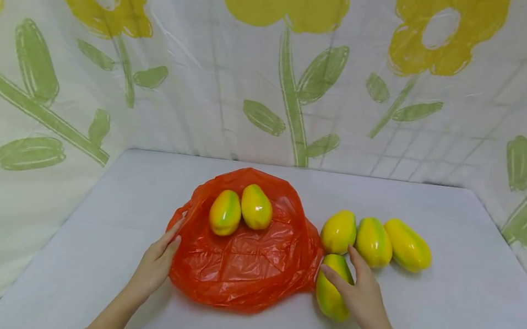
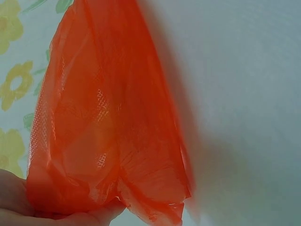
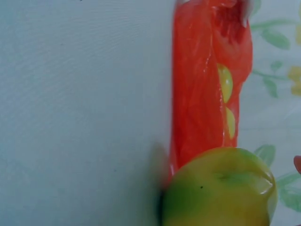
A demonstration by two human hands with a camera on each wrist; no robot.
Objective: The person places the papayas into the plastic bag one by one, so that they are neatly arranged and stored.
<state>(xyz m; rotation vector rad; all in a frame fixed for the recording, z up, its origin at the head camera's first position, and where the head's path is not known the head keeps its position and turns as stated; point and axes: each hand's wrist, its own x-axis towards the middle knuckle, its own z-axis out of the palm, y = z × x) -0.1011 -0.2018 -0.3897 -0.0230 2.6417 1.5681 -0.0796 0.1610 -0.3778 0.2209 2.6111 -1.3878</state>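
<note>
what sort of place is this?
Looks like a makeshift filming booth, though the pictures can't confirm it: flower-print sheeting behind and beside a white-topped table, with a red plastic bag and yellow-green fruits laid out on it.

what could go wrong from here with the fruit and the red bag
At the nearest fruit, the right hand might bump the fruit just behind it, which could roll. The soft red bag might sag if the left hand at its side moves away. Another fruit dropped in could knock the two inside.
</note>
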